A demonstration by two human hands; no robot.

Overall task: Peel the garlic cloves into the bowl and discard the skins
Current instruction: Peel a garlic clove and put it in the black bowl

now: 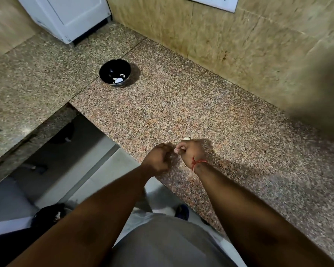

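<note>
A speckled granite bench (181, 105) runs along a tan tiled wall (239, 39) in a kitchen corner. Nearest, both hands meet just above the bench's front edge. The left hand (158, 158) is curled into a fist; what it holds, if anything, cannot be told. The right hand (191, 151), with a red thread (198, 162) at the wrist, is curled around something pale, seemingly a garlic clove (176, 150). A small pale piece (186, 139) lies just beyond its knuckles. Well apart, farther back, a black bowl (115, 73) holds a few white peeled cloves (119, 79). A white appliance (69, 16) stands at the back.
</note>
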